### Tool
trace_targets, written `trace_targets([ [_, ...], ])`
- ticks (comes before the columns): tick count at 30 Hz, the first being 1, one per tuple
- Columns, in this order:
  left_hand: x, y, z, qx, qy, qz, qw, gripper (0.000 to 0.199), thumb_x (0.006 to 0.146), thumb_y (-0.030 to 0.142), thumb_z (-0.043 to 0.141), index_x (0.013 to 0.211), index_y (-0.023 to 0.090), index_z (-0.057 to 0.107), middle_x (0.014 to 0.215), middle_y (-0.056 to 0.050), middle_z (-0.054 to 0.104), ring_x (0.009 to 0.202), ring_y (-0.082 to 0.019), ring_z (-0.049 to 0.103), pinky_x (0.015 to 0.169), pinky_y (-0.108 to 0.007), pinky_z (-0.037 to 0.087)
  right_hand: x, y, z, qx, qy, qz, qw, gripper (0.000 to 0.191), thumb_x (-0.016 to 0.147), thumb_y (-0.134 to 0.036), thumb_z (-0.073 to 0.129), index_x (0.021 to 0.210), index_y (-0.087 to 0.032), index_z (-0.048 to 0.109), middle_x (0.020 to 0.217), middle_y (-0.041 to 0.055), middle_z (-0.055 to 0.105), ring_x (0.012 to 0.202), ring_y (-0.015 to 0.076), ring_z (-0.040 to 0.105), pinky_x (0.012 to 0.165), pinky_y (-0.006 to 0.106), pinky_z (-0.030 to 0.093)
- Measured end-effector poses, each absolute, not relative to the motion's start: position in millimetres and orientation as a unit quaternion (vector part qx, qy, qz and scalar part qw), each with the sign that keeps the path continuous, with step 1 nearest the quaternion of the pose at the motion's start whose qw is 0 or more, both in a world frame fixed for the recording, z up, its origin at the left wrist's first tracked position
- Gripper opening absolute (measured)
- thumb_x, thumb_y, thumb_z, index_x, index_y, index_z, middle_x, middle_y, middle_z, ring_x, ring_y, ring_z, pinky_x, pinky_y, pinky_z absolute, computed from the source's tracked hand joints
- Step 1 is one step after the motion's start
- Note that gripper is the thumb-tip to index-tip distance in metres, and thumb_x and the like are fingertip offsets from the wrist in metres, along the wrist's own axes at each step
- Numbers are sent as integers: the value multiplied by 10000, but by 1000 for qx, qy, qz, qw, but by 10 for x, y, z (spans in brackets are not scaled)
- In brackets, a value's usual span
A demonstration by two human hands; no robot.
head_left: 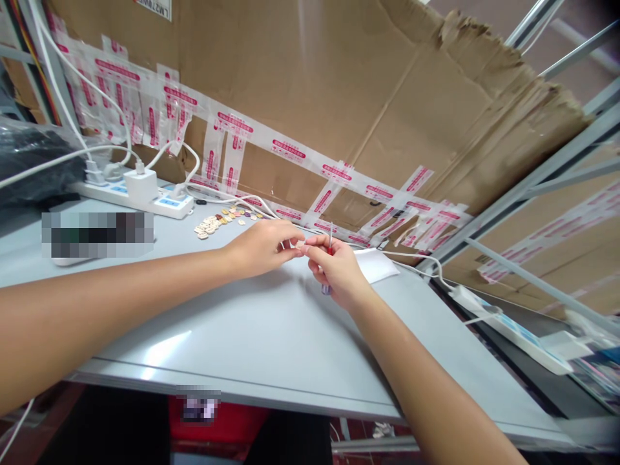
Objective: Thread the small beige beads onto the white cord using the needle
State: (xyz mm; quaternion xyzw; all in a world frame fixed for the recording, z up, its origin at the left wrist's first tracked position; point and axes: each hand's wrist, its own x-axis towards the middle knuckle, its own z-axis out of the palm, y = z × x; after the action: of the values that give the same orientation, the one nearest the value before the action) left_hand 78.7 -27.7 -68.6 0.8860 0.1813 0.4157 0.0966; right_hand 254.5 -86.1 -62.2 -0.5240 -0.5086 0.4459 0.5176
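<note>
My left hand (272, 245) and my right hand (339, 268) meet above the grey table. A small pale piece (300, 245) is pinched between the fingertips of both hands; its shape is hard to make out. Across my right palm lies a small screwdriver (326, 289), its thin metal shaft pointing up and its handle end showing below the fingers. Behind my left hand, small cream pieces (207, 226) are spread beside yellow, brown and purple ones (235, 214). A white sheet or packet (376, 265) lies just right of my right hand.
A white power strip (169, 203) with plugs and cables stands at the back left, near a blurred-out object (101, 236). Taped cardboard (290, 90) rises behind the grey table (271, 342). Another power strip (513, 332) lies at the right, beside a metal frame.
</note>
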Motion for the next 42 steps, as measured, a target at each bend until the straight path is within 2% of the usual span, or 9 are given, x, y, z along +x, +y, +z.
trace_targets([
  [6, 772, -251, -710, 900, 165, 395, 84, 208, 939, 243, 537, 780, 163, 643, 784, -19, 626, 723, -133, 563, 690, -267, 420, 2523, -865, -653, -528, -518, 437, 512, 287, 688, -311, 771, 862, -193, 576, 494, -86, 464, 398, 53, 326, 359, 190, 171],
  [25, 793, -271, -735, 902, 167, 384, 101, 194, 916, 226, 526, 739, 167, 577, 711, -6, 598, 644, -128, 510, 625, -258, 376, 2525, -871, -667, -538, -521, 441, 495, 258, 677, -306, 740, 852, -199, 584, 507, -92, 450, 395, 51, 311, 356, 195, 167],
  [29, 796, -252, -751, 900, 168, 387, 107, 187, 918, 266, 538, 764, 168, 578, 717, -3, 606, 651, -130, 519, 628, -257, 383, 2534, -870, -659, -542, -524, 441, 488, 273, 676, -336, 752, 845, -203, 582, 514, -88, 469, 399, 53, 317, 359, 196, 179],
  [38, 807, -269, -754, 909, 183, 358, 108, 203, 921, 231, 482, 779, 163, 609, 757, -21, 630, 688, -140, 546, 649, -264, 395, 2539, -870, -672, -549, -530, 439, 474, 254, 688, -322, 732, 847, -204, 574, 518, -92, 453, 395, 46, 299, 354, 186, 179],
  [42, 766, -258, -722, 912, 194, 344, 115, 160, 881, 284, 547, 932, 175, 653, 894, -36, 681, 763, -156, 586, 683, -272, 418, 2571, -855, -644, -549, -534, 437, 472, 298, 684, -357, 750, 860, -218, 554, 534, -87, 456, 417, 61, 340, 360, 184, 185],
])
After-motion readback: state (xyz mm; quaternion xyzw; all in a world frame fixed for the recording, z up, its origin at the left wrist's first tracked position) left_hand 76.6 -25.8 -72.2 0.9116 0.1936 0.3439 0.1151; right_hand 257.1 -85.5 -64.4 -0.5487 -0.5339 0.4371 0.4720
